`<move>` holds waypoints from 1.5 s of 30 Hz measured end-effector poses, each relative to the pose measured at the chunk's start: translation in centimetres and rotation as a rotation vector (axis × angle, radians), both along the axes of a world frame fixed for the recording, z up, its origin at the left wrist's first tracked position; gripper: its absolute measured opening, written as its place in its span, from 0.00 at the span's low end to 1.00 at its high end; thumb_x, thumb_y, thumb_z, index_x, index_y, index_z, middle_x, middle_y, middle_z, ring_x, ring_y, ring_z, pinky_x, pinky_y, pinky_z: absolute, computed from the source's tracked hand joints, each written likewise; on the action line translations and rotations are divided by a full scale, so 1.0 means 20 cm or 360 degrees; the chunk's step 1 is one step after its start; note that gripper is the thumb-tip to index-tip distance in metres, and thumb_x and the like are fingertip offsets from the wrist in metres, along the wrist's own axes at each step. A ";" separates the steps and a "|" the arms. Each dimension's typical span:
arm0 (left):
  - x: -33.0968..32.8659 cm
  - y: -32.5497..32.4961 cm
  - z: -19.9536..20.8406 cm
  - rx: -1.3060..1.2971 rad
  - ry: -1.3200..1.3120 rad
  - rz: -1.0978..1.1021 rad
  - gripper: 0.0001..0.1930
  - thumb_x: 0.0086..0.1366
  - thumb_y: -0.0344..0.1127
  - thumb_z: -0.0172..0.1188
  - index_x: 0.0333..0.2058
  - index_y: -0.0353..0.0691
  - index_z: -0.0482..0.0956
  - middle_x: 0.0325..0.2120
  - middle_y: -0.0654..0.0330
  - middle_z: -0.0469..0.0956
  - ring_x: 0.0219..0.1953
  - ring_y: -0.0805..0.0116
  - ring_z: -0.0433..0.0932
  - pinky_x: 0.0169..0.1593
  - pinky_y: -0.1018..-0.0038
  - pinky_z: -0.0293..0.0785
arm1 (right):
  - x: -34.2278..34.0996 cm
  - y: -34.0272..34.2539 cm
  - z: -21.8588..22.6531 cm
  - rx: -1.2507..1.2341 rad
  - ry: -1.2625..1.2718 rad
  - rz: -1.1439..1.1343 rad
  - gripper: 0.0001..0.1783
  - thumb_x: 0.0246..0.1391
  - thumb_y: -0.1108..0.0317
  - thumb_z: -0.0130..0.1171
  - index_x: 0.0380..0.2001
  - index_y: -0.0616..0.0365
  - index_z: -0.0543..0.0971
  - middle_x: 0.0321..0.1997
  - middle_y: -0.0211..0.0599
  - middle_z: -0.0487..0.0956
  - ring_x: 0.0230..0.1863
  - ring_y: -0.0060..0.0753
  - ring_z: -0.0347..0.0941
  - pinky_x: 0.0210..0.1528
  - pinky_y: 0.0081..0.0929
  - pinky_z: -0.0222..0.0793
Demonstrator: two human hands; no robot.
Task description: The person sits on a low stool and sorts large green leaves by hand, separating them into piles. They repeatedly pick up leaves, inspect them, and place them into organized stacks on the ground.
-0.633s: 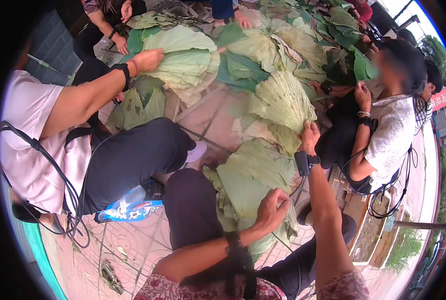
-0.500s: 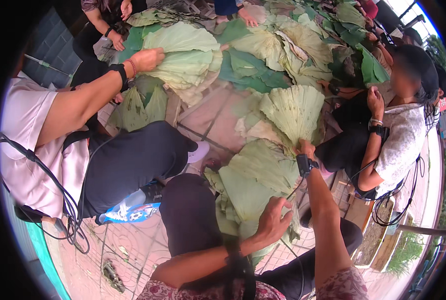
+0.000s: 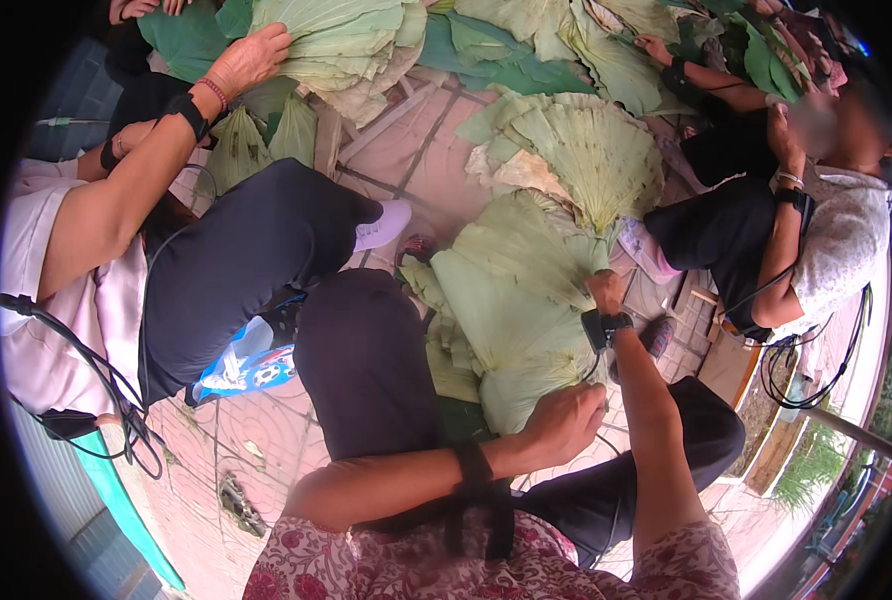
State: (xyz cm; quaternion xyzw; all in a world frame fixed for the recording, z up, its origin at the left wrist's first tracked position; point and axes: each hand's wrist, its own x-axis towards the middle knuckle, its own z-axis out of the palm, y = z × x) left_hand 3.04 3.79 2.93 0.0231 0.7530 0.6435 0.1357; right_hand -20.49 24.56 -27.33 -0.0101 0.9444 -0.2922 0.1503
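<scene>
A large pale green lotus leaf (image 3: 506, 300), drying and creased, lies spread over other leaves in front of my knees. My right hand (image 3: 606, 291) is closed on its right edge, near where the leaf narrows. My left hand (image 3: 566, 425), fingers curled inward, is over the leaf's near edge; its fingertips are partly hidden, so what they hold is unclear. Just beyond, a fan-shaped stack of lotus leaves (image 3: 591, 160) lies with its narrow end toward my right hand.
At left, a co-worker's hand (image 3: 251, 58) holds another lotus leaf bundle (image 3: 341, 45). To the right crouches a person in a light patterned shirt (image 3: 846, 240). More leaves cover the far ground. A blue-and-white bag (image 3: 251, 365) and wooden planks (image 3: 731, 385) flank me on the paving.
The view has tilted, shifting the scene upward. My right hand has left the narrow end of the fan-shaped stack and come nearer, onto the large leaf. My left hand's fingers have curled closed.
</scene>
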 end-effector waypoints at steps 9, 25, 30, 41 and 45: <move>0.05 -0.04 -0.10 -0.0232 0.0007 0.0044 0.07 0.63 0.32 0.52 0.31 0.34 0.69 0.29 0.48 0.75 0.36 0.45 0.75 0.40 0.55 0.70 | 0.47 -0.22 0.29 0.0228 -0.0033 -0.0015 0.32 0.36 0.50 0.69 0.40 0.65 0.77 0.37 0.53 0.82 0.40 0.51 0.79 0.42 0.42 0.72; 0.09 -0.04 -0.17 -0.0494 0.0206 -0.0247 0.07 0.61 0.30 0.51 0.32 0.31 0.73 0.31 0.43 0.78 0.39 0.43 0.78 0.43 0.55 0.73 | 0.39 -0.38 0.93 0.0013 0.0009 0.0595 0.15 0.47 0.60 0.65 0.25 0.63 0.78 0.19 0.45 0.75 0.23 0.36 0.71 0.31 0.36 0.67; 0.08 -0.06 -0.12 -0.0598 0.0123 -0.0448 0.09 0.60 0.29 0.51 0.34 0.28 0.74 0.32 0.39 0.78 0.38 0.40 0.78 0.42 0.53 0.74 | 0.15 -0.58 1.31 -0.0368 0.0153 0.0465 0.14 0.51 0.63 0.63 0.24 0.64 0.76 0.17 0.39 0.68 0.21 0.25 0.63 0.27 0.31 0.61; 0.11 -0.08 -0.09 -0.0524 0.0226 -0.0503 0.16 0.56 0.23 0.50 0.44 0.26 0.73 0.33 0.39 0.76 0.36 0.40 0.78 0.39 0.52 0.73 | -0.42 -0.69 1.31 -0.1108 0.0345 -0.0128 0.10 0.58 0.63 0.61 0.31 0.59 0.80 0.27 0.25 0.77 0.27 0.17 0.70 0.28 0.21 0.63; 0.12 -0.13 -0.04 -0.0570 0.0259 -0.0469 0.18 0.55 0.23 0.51 0.46 0.24 0.72 0.32 0.42 0.76 0.35 0.42 0.78 0.37 0.53 0.73 | -0.49 -0.66 0.86 -0.1267 -0.0230 -0.0641 0.12 0.54 0.59 0.64 0.28 0.56 0.80 0.27 0.30 0.80 0.30 0.29 0.78 0.29 0.28 0.70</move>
